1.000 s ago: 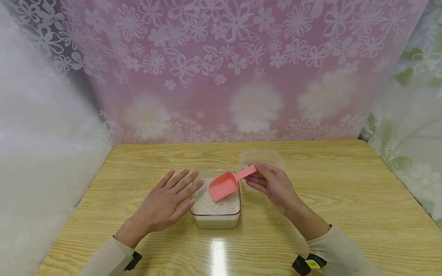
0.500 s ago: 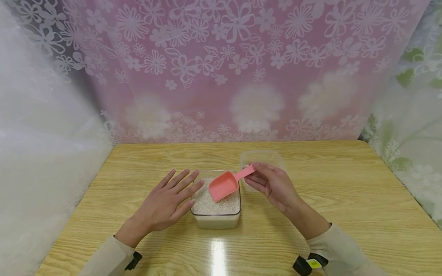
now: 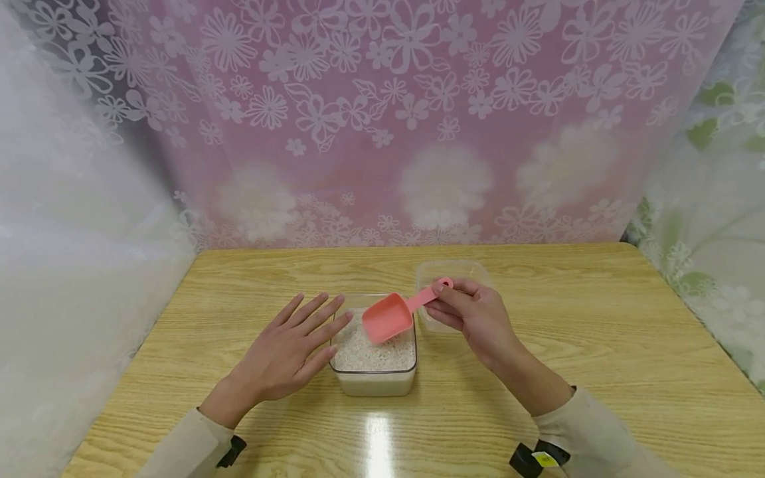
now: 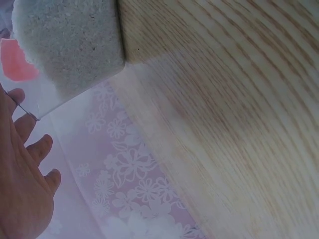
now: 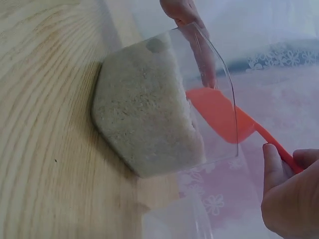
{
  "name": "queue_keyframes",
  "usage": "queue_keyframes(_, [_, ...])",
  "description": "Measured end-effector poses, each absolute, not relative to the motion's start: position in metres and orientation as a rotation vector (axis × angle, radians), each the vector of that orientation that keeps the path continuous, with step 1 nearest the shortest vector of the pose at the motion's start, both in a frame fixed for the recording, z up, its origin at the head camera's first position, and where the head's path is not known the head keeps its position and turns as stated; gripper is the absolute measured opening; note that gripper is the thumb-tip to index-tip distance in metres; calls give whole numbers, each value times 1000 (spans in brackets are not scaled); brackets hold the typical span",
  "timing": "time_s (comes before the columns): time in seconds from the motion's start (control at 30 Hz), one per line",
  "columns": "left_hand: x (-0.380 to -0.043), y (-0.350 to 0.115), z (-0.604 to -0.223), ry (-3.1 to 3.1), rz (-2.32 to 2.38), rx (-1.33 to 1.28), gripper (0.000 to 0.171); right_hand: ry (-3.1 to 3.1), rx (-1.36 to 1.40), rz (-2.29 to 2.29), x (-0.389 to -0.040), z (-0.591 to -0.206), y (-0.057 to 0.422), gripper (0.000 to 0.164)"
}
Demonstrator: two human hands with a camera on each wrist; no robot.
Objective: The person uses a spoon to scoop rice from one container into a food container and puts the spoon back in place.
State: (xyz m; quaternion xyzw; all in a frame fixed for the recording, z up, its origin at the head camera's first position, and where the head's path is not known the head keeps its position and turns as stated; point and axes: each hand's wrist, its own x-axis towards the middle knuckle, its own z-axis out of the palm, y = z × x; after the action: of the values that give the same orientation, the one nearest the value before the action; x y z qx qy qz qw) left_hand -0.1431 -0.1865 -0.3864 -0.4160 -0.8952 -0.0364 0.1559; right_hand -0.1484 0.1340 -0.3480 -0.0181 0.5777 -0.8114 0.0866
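Note:
A clear square container [image 3: 376,384] filled with rice [image 3: 364,355] stands on the table in the head view. My right hand [image 3: 475,322] pinches the handle of a pink scoop [image 3: 387,318] between thumb and fingers. The scoop's bowl shows no rice in it. In the right wrist view its front edge is inside the rim, close to the rice surface; whether it touches the rice is hard to tell. My left hand [image 3: 287,352] has straight, spread fingers at the container's left rim, as the left wrist view also shows.
Behind my right hand is a second clear plastic container [image 3: 451,269], partly hidden. The wooden table [image 3: 597,312] reaches back to a pink flowered curtain [image 3: 358,166], with pale curtains [image 3: 78,232] at the sides.
My right hand has tilted the scoop slightly and shifted its fingers, so the hole at the handle's end now shows. My left hand and the rice container have stayed in place.

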Motion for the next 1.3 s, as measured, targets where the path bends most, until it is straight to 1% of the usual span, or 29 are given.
queue_keyframes(0.13, [-143, -186, -386, -2561, -110, -1190, 54, 1898, -146, -2349, -151, -339, 134, 38])
queue_keyframes(0.3, [-143, -186, -385, -2554, -127, -1191, 54, 2019, -179, -2302, -157, -326, 138, 40])
queue_keyframes(0.43, [-142, -186, -383, -2559, -126, -1191, 54, 2166, -239, -2190, -160, -317, 138, 36])
queue_keyframes(0.67, [-142, -186, -383, -2572, -136, -1184, 55, 2408, -420, -2004, -158, -306, 134, 23])
queue_keyframes(0.8, [-141, -185, -383, -2580, -138, -1186, 55, 2471, -462, -1951, -157, -305, 131, 21])
queue_keyframes(1.03, [-141, -186, -384, -2605, -149, -1180, 55, 2568, -542, -1852, -152, -310, 124, 22])
queue_keyframes(1.3, [-141, -184, -386, -2613, -157, -1177, 54, 2510, -509, -1880, -154, -318, 124, 19])
